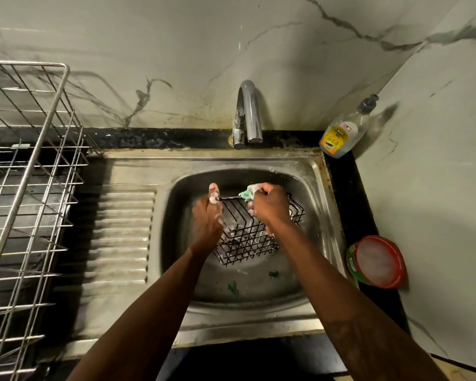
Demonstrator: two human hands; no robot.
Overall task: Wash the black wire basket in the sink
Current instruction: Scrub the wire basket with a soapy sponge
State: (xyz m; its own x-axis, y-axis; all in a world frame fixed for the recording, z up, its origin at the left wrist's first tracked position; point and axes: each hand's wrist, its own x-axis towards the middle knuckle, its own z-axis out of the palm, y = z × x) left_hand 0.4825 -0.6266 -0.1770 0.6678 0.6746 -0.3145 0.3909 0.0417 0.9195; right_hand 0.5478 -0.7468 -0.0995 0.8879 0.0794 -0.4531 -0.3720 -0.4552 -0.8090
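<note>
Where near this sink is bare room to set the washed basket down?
Free: the ribbed drainboard between the silver rack and the sink bowl. Crowded: the right counter strip holds a bottle and a red-rimmed tub.

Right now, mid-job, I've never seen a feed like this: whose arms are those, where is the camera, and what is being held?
No machine here: a person's two bare arms, filmed by one wide-angle camera worn on the head, looking down. The left hand grips the black wire basket inside the steel sink; the right hand holds a soapy green scrub pad at its far rim. Behind stands a chrome tap; right, a clear bottle with a yellow label and a red-rimmed round tub; left, a silver wire dish rack.
</note>
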